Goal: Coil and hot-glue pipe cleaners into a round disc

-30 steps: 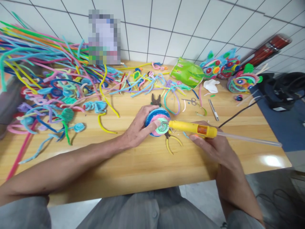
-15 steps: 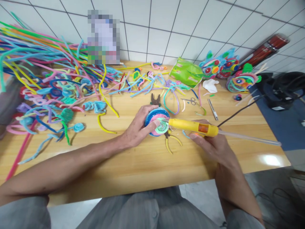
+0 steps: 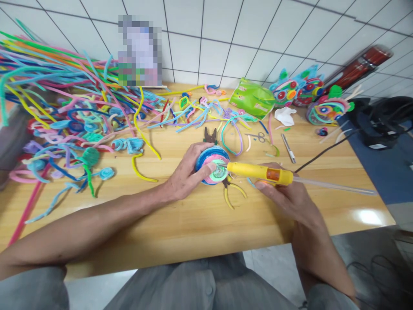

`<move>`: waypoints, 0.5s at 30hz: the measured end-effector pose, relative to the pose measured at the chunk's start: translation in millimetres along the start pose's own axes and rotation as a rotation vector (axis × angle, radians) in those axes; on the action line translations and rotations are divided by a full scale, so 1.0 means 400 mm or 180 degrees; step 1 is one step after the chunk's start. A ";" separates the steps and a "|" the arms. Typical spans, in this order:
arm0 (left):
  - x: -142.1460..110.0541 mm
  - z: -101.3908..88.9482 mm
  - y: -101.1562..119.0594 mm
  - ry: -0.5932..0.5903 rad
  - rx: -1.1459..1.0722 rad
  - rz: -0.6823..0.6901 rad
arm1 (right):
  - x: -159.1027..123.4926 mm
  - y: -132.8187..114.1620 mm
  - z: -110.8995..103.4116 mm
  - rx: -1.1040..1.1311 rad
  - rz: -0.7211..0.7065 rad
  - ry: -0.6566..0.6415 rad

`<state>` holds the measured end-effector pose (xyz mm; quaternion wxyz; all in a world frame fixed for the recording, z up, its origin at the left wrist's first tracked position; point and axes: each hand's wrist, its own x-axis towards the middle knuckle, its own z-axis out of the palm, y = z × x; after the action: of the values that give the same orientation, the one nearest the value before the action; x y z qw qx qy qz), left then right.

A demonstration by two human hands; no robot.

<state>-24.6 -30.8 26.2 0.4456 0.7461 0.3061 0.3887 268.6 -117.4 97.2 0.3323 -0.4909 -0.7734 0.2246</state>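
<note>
My left hand (image 3: 190, 170) is closed around the side of a round craft piece (image 3: 210, 160) made of coiled pipe cleaners in blue, pink and green, its thumb pressed on the top. In my right hand (image 3: 284, 191) is a yellow hot glue gun (image 3: 254, 170), with a clear glue stick (image 3: 335, 186) sticking out of its back. The nozzle points left and meets the green centre of the coil, near my left thumb. Yellow-handled pliers (image 3: 234, 191) lie partly hidden under the craft piece and gun. Dark-jawed pliers (image 3: 210, 135) show just behind the piece.
Heaps of colourful pipe cleaners (image 3: 74, 112) cover the table's left side. Along the back lie a green packet (image 3: 252, 98), small scissors (image 3: 258, 137) and a utility knife (image 3: 288, 148). Finished pipe-cleaner figures (image 3: 327, 110) stand at right, near a black cable (image 3: 322, 150).
The glue gun and my right hand have shifted very slightly left, the nozzle staying at the coil's centre. My left hand and the craft piece have hardly moved.
</note>
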 end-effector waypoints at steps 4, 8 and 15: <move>0.000 0.001 0.001 -0.0022 0.0027 0.0058 | 0.002 0.001 0.002 -0.0072 0.0085 -0.0062; 0.001 0.000 0.001 -0.0012 0.0014 0.0024 | 0.004 -0.002 0.000 -0.0091 0.0077 -0.0024; 0.000 0.002 -0.005 0.0009 -0.0008 0.0059 | 0.003 -0.004 -0.004 -0.0050 0.0004 -0.0050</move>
<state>-24.1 -30.4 24.2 0.4425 0.7478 0.2993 0.3943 268.6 -116.8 99.6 0.3222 -0.4923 -0.7774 0.2225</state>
